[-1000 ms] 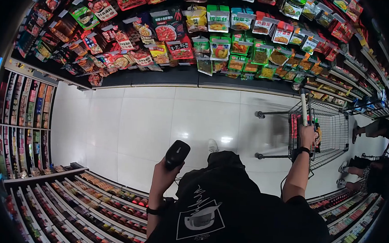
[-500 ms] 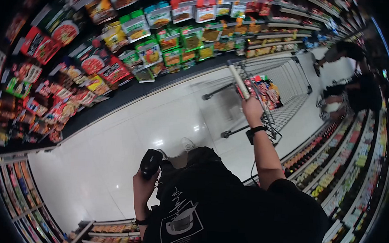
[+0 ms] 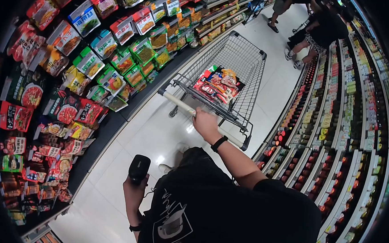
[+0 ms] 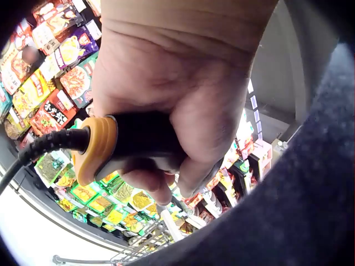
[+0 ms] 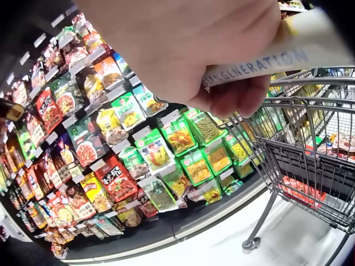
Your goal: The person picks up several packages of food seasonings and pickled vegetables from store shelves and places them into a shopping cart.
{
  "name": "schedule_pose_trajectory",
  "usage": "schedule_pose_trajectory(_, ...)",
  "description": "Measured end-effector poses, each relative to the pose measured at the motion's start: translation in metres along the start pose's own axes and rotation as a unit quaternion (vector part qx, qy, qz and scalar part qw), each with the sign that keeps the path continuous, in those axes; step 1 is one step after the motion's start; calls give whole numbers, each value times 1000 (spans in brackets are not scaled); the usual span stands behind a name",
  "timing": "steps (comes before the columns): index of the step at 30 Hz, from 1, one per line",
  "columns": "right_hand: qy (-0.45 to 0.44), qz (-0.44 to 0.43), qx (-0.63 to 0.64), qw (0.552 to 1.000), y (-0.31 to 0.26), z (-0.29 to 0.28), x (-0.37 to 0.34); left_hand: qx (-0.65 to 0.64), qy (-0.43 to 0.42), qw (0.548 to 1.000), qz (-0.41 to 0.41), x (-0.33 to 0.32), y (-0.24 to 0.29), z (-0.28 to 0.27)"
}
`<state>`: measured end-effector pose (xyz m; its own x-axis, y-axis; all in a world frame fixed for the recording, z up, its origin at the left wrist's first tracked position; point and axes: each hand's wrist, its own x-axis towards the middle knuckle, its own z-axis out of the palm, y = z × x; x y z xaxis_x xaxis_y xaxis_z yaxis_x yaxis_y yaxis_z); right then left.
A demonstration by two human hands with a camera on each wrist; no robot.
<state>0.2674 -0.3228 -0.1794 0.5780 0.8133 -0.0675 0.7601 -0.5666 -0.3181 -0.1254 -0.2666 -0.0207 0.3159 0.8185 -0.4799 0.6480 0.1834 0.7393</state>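
My left hand (image 3: 134, 192) grips a black barcode scanner (image 3: 139, 168) by its handle, its head pointing up in the head view. In the left wrist view the fingers and thumb wrap the scanner's black handle (image 4: 145, 137). A black cable (image 4: 52, 142) leaves its orange-yellow end (image 4: 95, 151). To the right, my right hand (image 3: 206, 124) curls round the pale push bar (image 3: 180, 104) of a wire shopping cart (image 3: 252, 67). The right wrist view shows those fingers wrapped under the bar's printed lettering (image 5: 266, 67). Several colourful food packets (image 3: 219, 84) lie in the cart.
Shelves of hanging food pouches (image 3: 91, 64) line the left of the aisle. Shelves of bottles and jars (image 3: 332, 125) curve along the right. Two people (image 3: 318, 33) stand farther up the aisle, beyond the cart. White tiled floor (image 3: 116, 161) runs between the shelves.
The head view has turned right, so the cart now stands ahead instead of at the right side. The right hand stays on the push bar; the left hand keeps the barcode scanner.
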Motion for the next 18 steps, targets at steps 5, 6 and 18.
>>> schedule_pose_trajectory(5,-12,-6,33,999,-38,4,-32,4,-31,999,38,12,4,-12)
schedule_pose_trajectory(6,-24,-6,43,999,-42,7,-36,4,-35,998,42,13,4,-13)
schedule_pose_trajectory(18,-148,-24,135,979,-73,22,-49,5,-27,998,60,5,-7,-25)
